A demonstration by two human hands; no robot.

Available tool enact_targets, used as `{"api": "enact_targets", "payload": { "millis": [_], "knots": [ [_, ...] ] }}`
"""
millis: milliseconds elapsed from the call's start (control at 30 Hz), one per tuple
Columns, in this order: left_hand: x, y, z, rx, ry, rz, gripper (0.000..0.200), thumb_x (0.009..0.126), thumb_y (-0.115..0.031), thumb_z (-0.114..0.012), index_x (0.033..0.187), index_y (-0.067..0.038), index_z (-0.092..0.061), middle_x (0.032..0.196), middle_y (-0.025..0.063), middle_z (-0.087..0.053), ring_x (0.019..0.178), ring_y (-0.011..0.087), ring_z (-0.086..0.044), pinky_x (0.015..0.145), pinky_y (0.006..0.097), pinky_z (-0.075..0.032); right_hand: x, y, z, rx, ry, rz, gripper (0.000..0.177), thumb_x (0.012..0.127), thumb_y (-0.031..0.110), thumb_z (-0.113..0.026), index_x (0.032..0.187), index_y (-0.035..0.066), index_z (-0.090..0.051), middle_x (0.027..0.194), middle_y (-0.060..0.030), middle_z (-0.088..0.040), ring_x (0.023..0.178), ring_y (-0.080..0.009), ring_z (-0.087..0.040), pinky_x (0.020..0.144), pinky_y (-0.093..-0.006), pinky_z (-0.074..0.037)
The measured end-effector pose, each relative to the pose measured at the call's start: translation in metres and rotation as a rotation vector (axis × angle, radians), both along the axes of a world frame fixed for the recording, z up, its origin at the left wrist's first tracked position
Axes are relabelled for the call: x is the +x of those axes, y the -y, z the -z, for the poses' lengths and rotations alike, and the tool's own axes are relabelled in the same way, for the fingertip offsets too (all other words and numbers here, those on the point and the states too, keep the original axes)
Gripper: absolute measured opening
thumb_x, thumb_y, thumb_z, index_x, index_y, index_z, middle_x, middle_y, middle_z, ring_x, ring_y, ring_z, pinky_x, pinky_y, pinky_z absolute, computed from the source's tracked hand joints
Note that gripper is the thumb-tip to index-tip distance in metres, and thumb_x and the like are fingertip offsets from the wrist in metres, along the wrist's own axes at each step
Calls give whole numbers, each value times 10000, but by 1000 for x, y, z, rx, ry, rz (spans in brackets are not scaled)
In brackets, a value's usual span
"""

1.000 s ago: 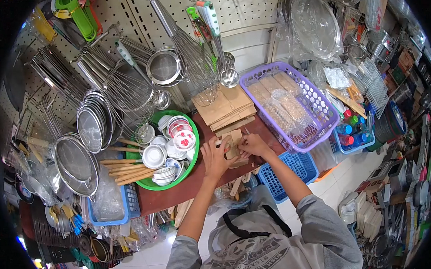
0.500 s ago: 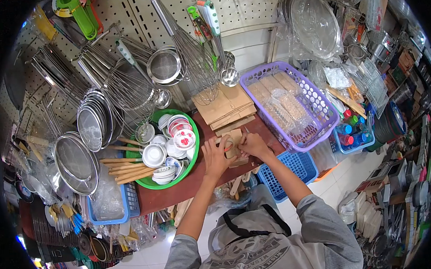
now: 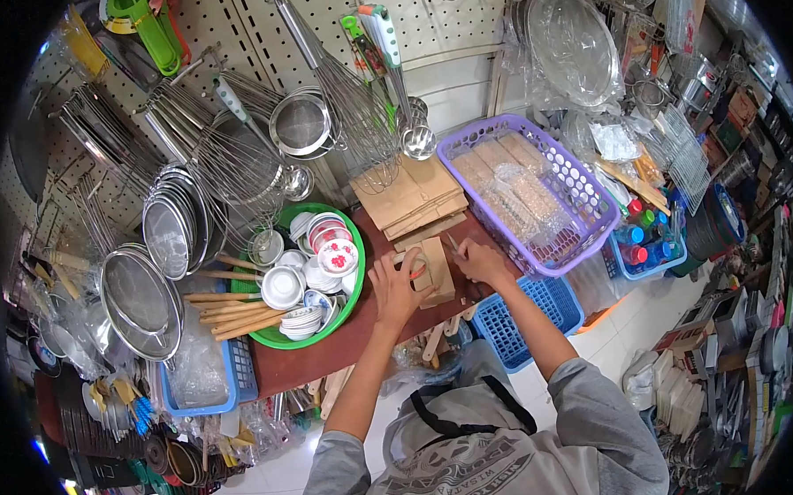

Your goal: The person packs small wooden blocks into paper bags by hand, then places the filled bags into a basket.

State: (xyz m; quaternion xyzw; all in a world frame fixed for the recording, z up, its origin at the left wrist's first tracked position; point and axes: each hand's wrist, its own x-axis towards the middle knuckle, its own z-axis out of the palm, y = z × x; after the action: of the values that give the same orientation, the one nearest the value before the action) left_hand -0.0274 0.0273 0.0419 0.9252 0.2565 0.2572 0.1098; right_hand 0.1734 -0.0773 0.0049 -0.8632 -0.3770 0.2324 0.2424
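Note:
My left hand [image 3: 396,289] is curled at the near left of a small brown cardboard box [image 3: 438,277]. Its fingers close round what looks like a roll of tape [image 3: 419,268] with an orange ring, resting against the box. Just right of the box, my right hand [image 3: 479,263] is closed on a thin, greyish pointed tool [image 3: 453,241]; its kind is too small to make out. Behind the box, flat brown cardboard pieces [image 3: 409,198] lie stacked on the dark red table [image 3: 287,365].
A green basin [image 3: 360,289] of bowls and wooden-handled tools stands left. To the right is a purple basket [image 3: 583,255] with bubble-wrapped packs, and below it a blue basket [image 3: 515,322]. Whisks [image 3: 355,108] and strainers [image 3: 142,303] hang from the pegboard.
My right hand has drawn away from the box to the right, keeping the thin tool. The box's top and right side now show more. My left hand has hardly moved.

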Motion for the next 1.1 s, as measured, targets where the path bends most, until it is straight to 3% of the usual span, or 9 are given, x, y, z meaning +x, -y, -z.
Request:
{"api": "enact_targets", "payload": {
  "millis": [100, 200, 400, 600, 700, 800, 900, 1000, 1100],
  "knots": [
    [-1, 1, 0, 0, 10, 0, 876, 562, -410, -907, 1322, -240, -506, 1195, 176, -452, 1093, 361, -436, 918, 475, -341, -4, 11, -13, -312, 120, -54, 507, 824, 382, -668, 1195, 48, -576, 1173, -218, -668, 1094, -351, -655, 913, -440, -530],
    [-1, 0, -1, -3, 6, -1, 879, 566, -403, -909, 1328, -243, -502, 1211, 181, -448, 1105, 363, -432, 926, 477, -341, -3, 10, 15, -477, 240, -101, 548, 816, 342, -682, 1246, 25, -562, 1190, -203, -666, 1142, -343, -634, 942, -432, -526],
    [-2, 1, 0, -24, 10, -5, 879, 570, -389, -913, 1333, -242, -501, 1233, 187, -445, 1128, 368, -429, 941, 482, -342, -2, 11, 15, -465, 220, -144, 574, 741, 345, -775, 1188, 20, -622, 1230, -192, -651, 1156, -315, -630, 932, -410, -537],
    [-1, 0, -2, -65, -23, -10, 882, 592, -389, -904, 1360, -255, -494, 1267, 172, -427, 1153, 365, -413, 964, 477, -325, -1, 22, 10, -353, 255, -161, 597, 677, 401, -838, 1114, 31, -671, 1006, -186, -718, 956, -326, -705, 803, -379, -589],
    [-1, -1, -1, -72, -37, -12, 885, 603, -393, -899, 1375, -266, -486, 1281, 166, -418, 1157, 363, -407, 971, 473, -317, 23, 23, 18, -428, -371, -184, 463, 738, 365, -820, 1038, 41, -681, 874, -147, -720, 788, -259, -723, 687, -328, -605],
    [-1, -2, 1, -69, -38, -11, 891, 600, -403, -899, 1376, -270, -482, 1279, 166, -420, 1144, 359, -411, 966, 469, -318, 26, 30, 57, -314, -831, -61, 347, 811, 310, -781, 1000, 51, -648, 856, -103, -703, 715, -178, -697, 634, -285, -604],
    [-1, -2, 2, -49, -34, -15, 902, 580, -430, -905, 1360, -234, -497, 1254, 172, -429, 1135, 357, -416, 953, 471, -330, 22, 42, 44, -240, -805, -64, 288, 853, 238, -749, 1014, 55, -596, 839, -62, -673, 717, -148, -680, 652, -302, -614],
    [-1, -1, 1, -54, -25, -17, 905, 573, -445, -907, 1352, -216, -507, 1242, 174, -434, 1132, 356, -418, 947, 472, -336, 20, 51, 43, -81, -816, -99, 349, 884, 166, -706, 1164, 90, -512, 979, -59, -626, 833, -143, -667, 705, -304, -611],
    [-1, -1, -1, -66, -33, -19, 902, 578, -451, -904, 1353, -214, -509, 1241, 173, -434, 1133, 357, -419, 947, 471, -337, 15, 56, 35, 124, -871, -98, 349, 885, 123, -700, 1180, 94, -516, 996, -43, -577, 857, -126, -642, 721, -294, -600]
  ]
}}
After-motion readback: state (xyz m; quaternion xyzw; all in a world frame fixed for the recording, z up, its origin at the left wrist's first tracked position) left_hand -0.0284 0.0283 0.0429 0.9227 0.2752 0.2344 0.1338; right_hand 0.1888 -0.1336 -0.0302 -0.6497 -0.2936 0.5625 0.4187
